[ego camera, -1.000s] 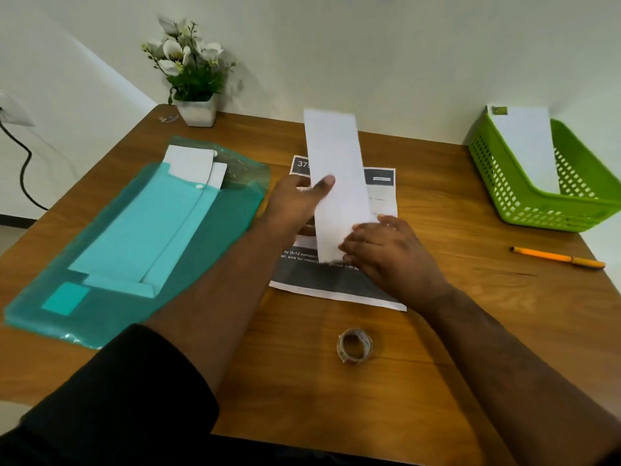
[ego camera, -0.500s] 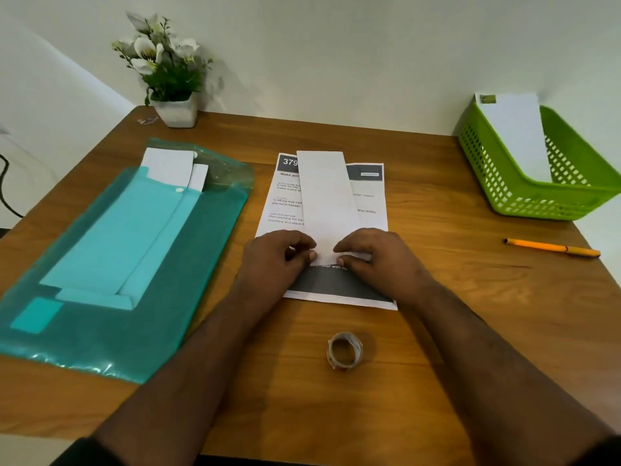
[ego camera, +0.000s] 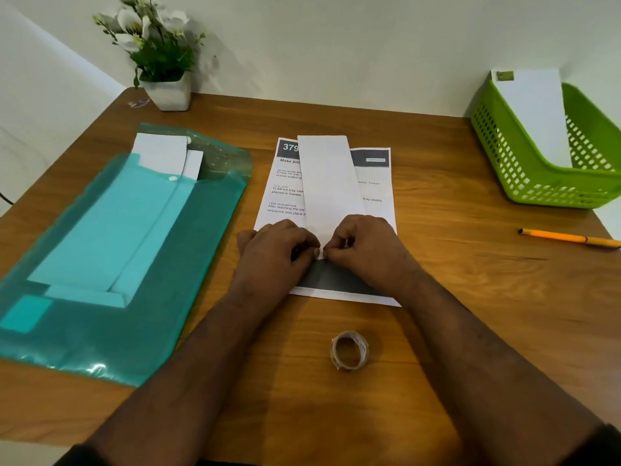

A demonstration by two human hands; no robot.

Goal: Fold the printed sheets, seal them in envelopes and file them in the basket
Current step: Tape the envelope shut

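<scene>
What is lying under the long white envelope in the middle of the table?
A printed sheet lies under the white envelope, its header and text showing either side. Its middle is covered, and both hands hide the envelope's near end.

A long white envelope [ego camera: 327, 183] lies flat on a printed sheet [ego camera: 373, 196], its near end pinched between both hands' curled fingers [ego camera: 304, 242], stretching away from the fingertips.

Both forearms are bare from wrist nearly to elbow, the left hand [ego camera: 279, 250] and right hand [ego camera: 364, 247] without rings or a watch, and dark sleeve [ego camera: 601, 445] edges show at about five and seven o'clock.
</scene>
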